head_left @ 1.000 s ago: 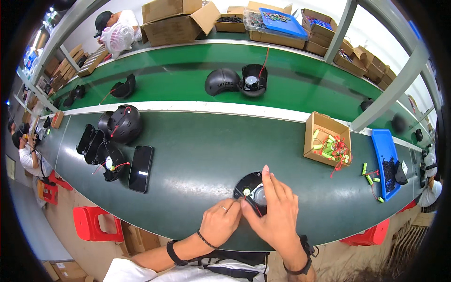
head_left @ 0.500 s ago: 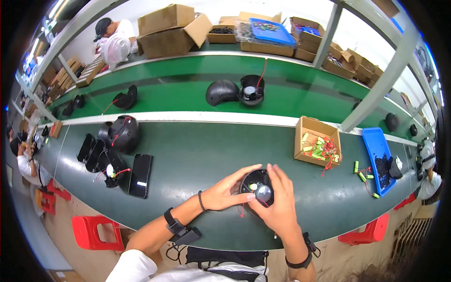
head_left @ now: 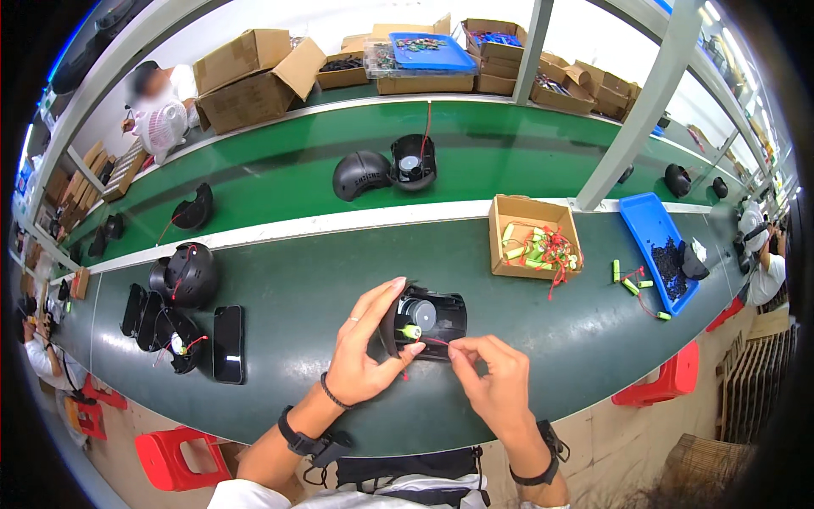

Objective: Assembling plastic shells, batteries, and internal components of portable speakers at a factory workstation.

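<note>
A black plastic shell point(head_left: 443, 316) with a round grey speaker-like disc point(head_left: 420, 314) and a small green battery cell point(head_left: 410, 332) inside lies tilted on the green table, in front of me. My left hand point(head_left: 366, 348) is closed round the shell's left side, its thumb beside the battery cell. At the shell's lower right, my right hand point(head_left: 494, 373) pinches a thin red wire point(head_left: 437, 342) between thumb and forefinger. The wire runs from the battery area. Below my left thumb hangs a small red connector point(head_left: 405, 376).
A carton point(head_left: 532, 271) of green cells with red wires and a blue tray point(head_left: 644, 222) of small black parts stand to the right. Loose cells point(head_left: 631, 287) lie between them. At left are a phone point(head_left: 228, 343) and black shells point(head_left: 193, 276). More shells point(head_left: 362, 176) sit on the green conveyor beyond.
The shell has turned and tipped in my hands. My right hand has left its right rim and now pinches the red wire. The whole view has shifted slightly.
</note>
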{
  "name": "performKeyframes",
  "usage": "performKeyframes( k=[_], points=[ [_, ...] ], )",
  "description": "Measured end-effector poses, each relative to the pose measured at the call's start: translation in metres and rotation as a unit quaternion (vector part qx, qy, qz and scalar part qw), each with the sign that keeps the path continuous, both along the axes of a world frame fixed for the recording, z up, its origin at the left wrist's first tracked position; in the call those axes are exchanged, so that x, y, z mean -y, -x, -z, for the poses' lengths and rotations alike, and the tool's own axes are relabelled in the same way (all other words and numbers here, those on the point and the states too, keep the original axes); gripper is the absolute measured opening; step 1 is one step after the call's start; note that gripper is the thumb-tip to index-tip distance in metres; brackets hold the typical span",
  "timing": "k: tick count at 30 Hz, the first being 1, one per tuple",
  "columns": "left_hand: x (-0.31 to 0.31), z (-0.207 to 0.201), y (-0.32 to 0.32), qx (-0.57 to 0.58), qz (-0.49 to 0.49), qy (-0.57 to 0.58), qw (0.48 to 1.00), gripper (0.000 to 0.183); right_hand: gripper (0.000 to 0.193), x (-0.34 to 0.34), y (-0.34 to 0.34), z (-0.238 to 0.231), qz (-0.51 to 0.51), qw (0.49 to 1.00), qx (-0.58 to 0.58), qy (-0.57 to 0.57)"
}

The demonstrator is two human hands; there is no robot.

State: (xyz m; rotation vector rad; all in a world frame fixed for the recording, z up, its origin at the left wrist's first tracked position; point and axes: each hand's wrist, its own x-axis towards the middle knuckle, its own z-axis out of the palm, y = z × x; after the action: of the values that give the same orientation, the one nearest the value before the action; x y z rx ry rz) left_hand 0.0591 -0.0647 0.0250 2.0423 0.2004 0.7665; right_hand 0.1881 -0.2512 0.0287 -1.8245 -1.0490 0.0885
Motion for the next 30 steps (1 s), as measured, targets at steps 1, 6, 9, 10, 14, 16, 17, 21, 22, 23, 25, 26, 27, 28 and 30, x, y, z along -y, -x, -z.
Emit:
performKeyframes(
  k=[1, 6, 9, 10, 14, 16, 17, 21, 22, 23, 25, 26, 27, 28, 30],
  points=[
    [0.004, -0.002, 0.002, 0.015, -0.022, -0.03, 0.999, 0.083, 0.011, -0.001, 0.004, -0.001, 0.015, 1.0, -0.004, 0.001],
    [0.032, 0.001, 0.004, 0.067, -0.125, -0.182, 0.973, 0.078, 0.008, -0.013, 0.023, -0.002, 0.076, 0.995, -0.065, -0.023],
    [0.044, 0.01, 0.006, 0.1, -0.173, -0.218, 0.955, 0.079, 0.009, -0.017, 0.042, -0.004, 0.116, 0.984, -0.124, -0.047],
    [0.047, 0.01, 0.007, 0.105, -0.196, -0.246, 0.943, 0.085, 0.009, -0.019, 0.047, -0.002, 0.114, 0.985, -0.122, -0.051],
    [0.076, 0.021, -0.013, 0.179, -0.233, 0.082, 0.952, 0.084, 0.007, -0.011, 0.068, 0.012, 0.147, 0.985, -0.055, -0.076],
    [0.087, 0.015, -0.023, 0.185, -0.229, 0.29, 0.911, 0.062, 0.005, -0.003, 0.083, 0.02, 0.125, 0.99, 0.006, -0.063],
    [0.085, 0.027, -0.017, 0.199, -0.192, 0.398, 0.875, 0.055, 0.005, -0.005, 0.093, 0.024, 0.115, 0.99, 0.025, -0.078],
    [0.08, 0.052, -0.003, 0.135, -0.126, 0.59, 0.786, 0.05, 0.034, 0.012, 0.097, 0.015, -0.031, 0.994, 0.104, -0.011],
    [0.08, 0.057, -0.006, 0.138, -0.075, 0.641, 0.751, 0.051, 0.044, 0.017, 0.095, 0.016, -0.055, 0.993, 0.107, 0.001],
    [0.084, 0.05, -0.013, 0.135, -0.069, 0.634, 0.759, 0.053, 0.044, 0.023, 0.084, 0.016, -0.044, 0.993, 0.105, 0.005],
    [0.089, 0.035, -0.029, 0.121, -0.094, 0.603, 0.783, 0.059, 0.047, 0.041, 0.044, 0.01, -0.214, 0.966, -0.109, -0.091],
    [0.086, 0.018, -0.036, 0.131, -0.03, 0.633, 0.762, 0.063, 0.039, 0.059, -0.001, -0.023, -0.279, 0.952, -0.12, -0.032],
    [0.077, 0.015, -0.04, 0.131, -0.039, 0.62, 0.773, 0.064, 0.03, 0.074, -0.04, -0.059, -0.27, 0.935, -0.228, 0.042],
    [0.062, 0.013, -0.042, 0.133, -0.054, 0.6, 0.787, 0.066, 0.024, 0.086, -0.091, -0.08, -0.254, 0.948, -0.179, 0.071],
    [0.036, 0.012, -0.05, 0.117, -0.111, 0.578, 0.8, 0.065, 0.011, 0.088, -0.207, -0.1, -0.094, 0.995, 0.003, 0.042]
  ],
)
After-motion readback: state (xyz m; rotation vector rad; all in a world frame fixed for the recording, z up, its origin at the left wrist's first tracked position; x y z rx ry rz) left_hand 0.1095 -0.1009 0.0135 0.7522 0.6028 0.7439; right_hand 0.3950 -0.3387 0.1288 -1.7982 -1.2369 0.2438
